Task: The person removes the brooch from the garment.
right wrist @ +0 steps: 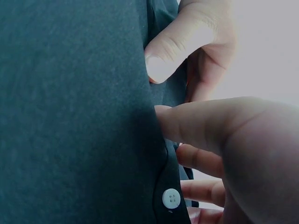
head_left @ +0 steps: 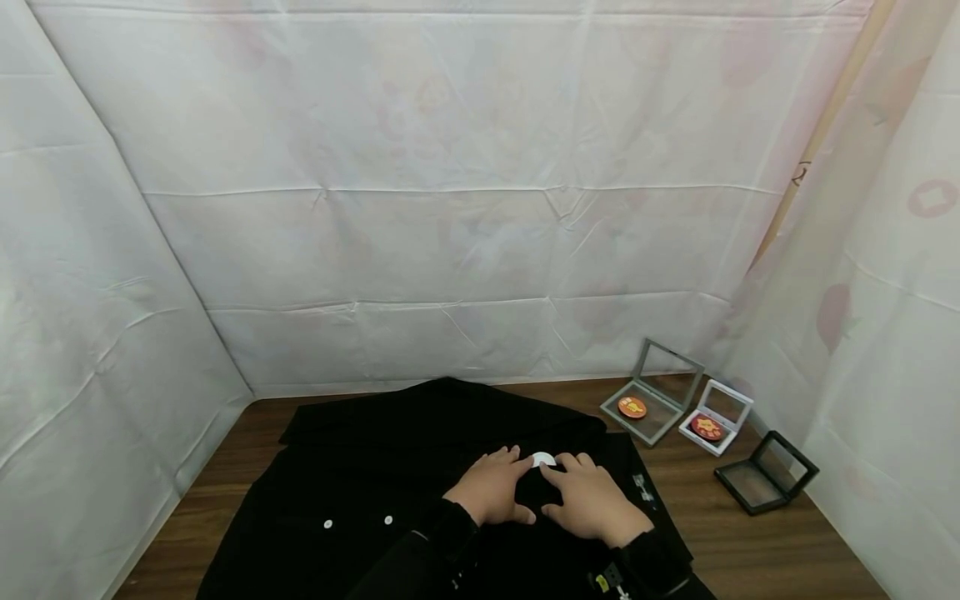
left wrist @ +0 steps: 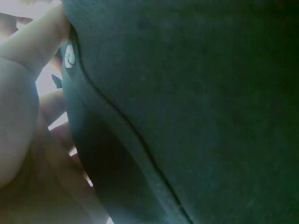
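Note:
A black shirt (head_left: 420, 450) with small white buttons lies spread over the table. My left hand (head_left: 491, 485) and right hand (head_left: 591, 498) are close together on its right part. A white rounded patch (head_left: 543, 459) shows between their fingertips; its kind is unclear. In the right wrist view, both hands pinch the cloth's edge, thumbs in front and fingers behind. A white button (right wrist: 171, 199) sits on the edge strip below the right thumb. Another button (left wrist: 69, 56), partly hidden, is beside the left thumb in the left wrist view.
On the right of the wooden table (head_left: 787, 550) stand a grey open case (head_left: 651, 422) with an orange disc, a white open case (head_left: 716, 446) with a red disc, and a black open case (head_left: 757, 492). White cloth walls (head_left: 450, 250) enclose the back and sides.

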